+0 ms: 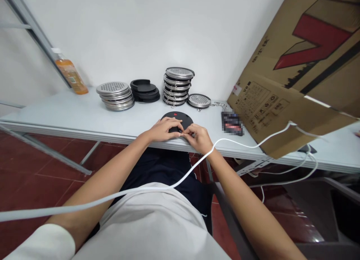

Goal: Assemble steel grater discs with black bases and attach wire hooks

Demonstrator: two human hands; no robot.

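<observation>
A flat black round disc (184, 119) with a small red mark lies near the front edge of the white table. My left hand (166, 129) holds the disc from the left, its fingers over the top and the thumb at the near edge. Closed in a pinch, my right hand (198, 138) works at that near edge, its fingertips meeting my left thumb. Whatever small part sits between those fingertips is too hidden to name. Behind the disc stand a stack of perforated metal discs in black holders (177, 85) with small chains and a single perforated disc (199, 100).
Farther left are stacked perforated metal discs (114, 97), black round holders (144, 90) and an orange liquid bottle (71, 74). A blurred dark packet (232, 123) lies beside a large cardboard box (270, 102). A white cable (194, 166) hangs across my arms.
</observation>
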